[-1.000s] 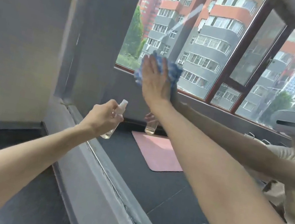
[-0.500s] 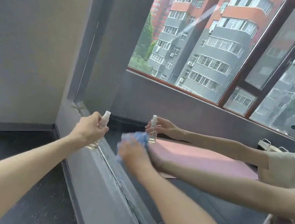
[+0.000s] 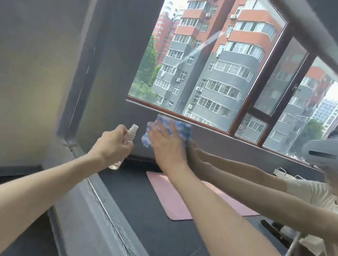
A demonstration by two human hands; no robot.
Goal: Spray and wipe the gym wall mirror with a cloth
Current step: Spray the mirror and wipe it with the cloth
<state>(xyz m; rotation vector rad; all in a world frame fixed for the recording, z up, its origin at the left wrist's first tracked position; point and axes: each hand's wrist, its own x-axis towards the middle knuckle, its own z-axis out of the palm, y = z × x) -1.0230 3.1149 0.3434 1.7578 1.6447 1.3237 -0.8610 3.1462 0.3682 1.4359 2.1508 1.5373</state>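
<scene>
My left hand [image 3: 113, 143] is extended toward the left part of the mirror [image 3: 181, 231], its fingers curled round a small clear spray bottle [image 3: 132, 132]. The bottle stands nearly upright, its white nozzle showing above my knuckles and its base showing below my palm, close to the glass near the mirror's left edge. My right hand [image 3: 167, 149] lies just to the right of it, with fingers straight and spread wide, the palm pressing a blue-and-white cloth [image 3: 182, 128] flat against the mirror. The cloth is bunched under my fingers and shows beyond my fingertips on the far side and to the left. It sits on the glass where the sill of the reflected window [image 3: 218, 73] appears. The two hands are near one another but do not touch. In the mirror I see both of my arms reflected, a pink mat [image 3: 170, 198] lying on the dark floor, and the grey headset [image 3: 332, 155] that I wear. A grey ledge [image 3: 89, 217] runs along the mirror's lower edge, and a plain grey wall [image 3: 18, 56] stands to the left.
</scene>
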